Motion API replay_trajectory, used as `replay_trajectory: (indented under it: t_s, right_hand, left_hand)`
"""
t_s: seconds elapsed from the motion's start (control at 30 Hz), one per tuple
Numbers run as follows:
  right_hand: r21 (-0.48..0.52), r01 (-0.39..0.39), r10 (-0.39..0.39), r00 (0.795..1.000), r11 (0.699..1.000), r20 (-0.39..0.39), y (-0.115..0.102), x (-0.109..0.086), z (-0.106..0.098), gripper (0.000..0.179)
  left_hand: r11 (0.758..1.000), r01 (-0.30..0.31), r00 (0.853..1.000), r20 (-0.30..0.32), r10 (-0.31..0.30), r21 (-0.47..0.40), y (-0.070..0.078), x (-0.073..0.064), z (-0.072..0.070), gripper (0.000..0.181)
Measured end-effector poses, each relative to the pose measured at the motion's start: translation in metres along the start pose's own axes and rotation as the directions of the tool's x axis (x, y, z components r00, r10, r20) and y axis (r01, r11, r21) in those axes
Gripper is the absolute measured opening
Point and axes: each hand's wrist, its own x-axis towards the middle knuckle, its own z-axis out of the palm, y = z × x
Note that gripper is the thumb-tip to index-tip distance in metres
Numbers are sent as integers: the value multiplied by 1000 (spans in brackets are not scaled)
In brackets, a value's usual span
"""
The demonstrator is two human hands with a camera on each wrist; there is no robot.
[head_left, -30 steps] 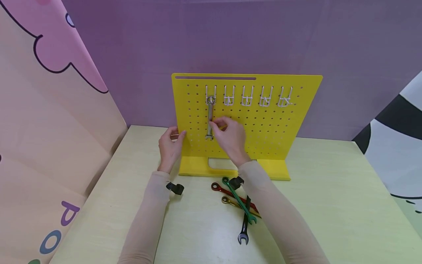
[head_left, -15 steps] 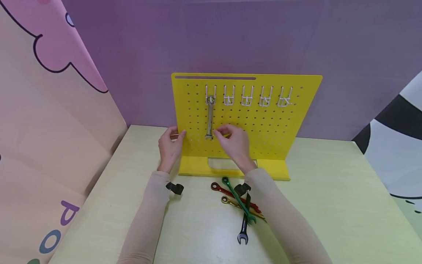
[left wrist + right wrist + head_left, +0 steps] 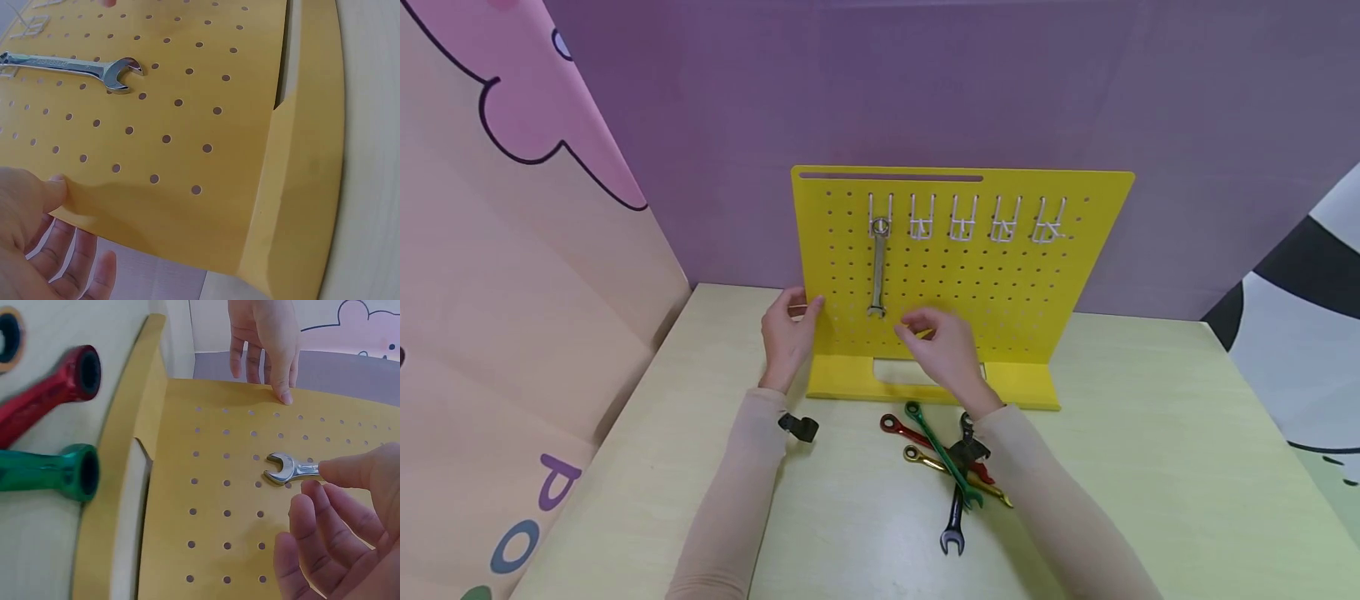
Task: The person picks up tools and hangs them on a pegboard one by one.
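Observation:
A silver combination wrench (image 3: 878, 271) hangs by its ring end from the leftmost white hook of a yellow pegboard (image 3: 1007, 317). My left hand (image 3: 788, 337) holds the board's left edge. The left wrist view shows the thumb (image 3: 55, 192) on the front face and the fingers behind. My right hand (image 3: 943, 350) is in front of the board, below and right of the wrench, its fingers loosely bent around nothing. In the right wrist view this hand (image 3: 350, 525) overlaps the wrench's shaft, and the open-ended jaw shows past the thumb.
Several wrenches lie crossed on the table before the board: red (image 3: 917, 436), green (image 3: 940, 446), gold (image 3: 928, 460) and black (image 3: 953, 525). My right wrist camera passes over them. More white hooks (image 3: 962, 225) line the board's top. A purple wall (image 3: 970, 83) stands behind.
My right hand has let go of the silver wrench and moved down and to the right. The wrench stays hanging on its hook, and my left hand has kept its place.

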Motion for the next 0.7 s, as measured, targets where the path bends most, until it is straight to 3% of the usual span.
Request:
replay_trajectory:
  t_s: [0.23, 0.43, 0.7]
  right_hand:
    - [-3, 20, -20, 999, 1000, 29, 7, -17, -1, 26]
    - [-23, 34, -33, 997, 999, 74, 14, -34, 2, 27]
    - [-98, -20, 34, 989, 995, 142, 22, -53, 5, 28]
  left_hand:
    - [1000, 16, 1000, 0, -16, -2, 0, 0, 1, 30]
    - [1000, -8, 1000, 6, 8, -8, -2, 1, 2, 30]
    - [1000, 5, 1000, 4, -5, 4, -1, 2, 1, 31]
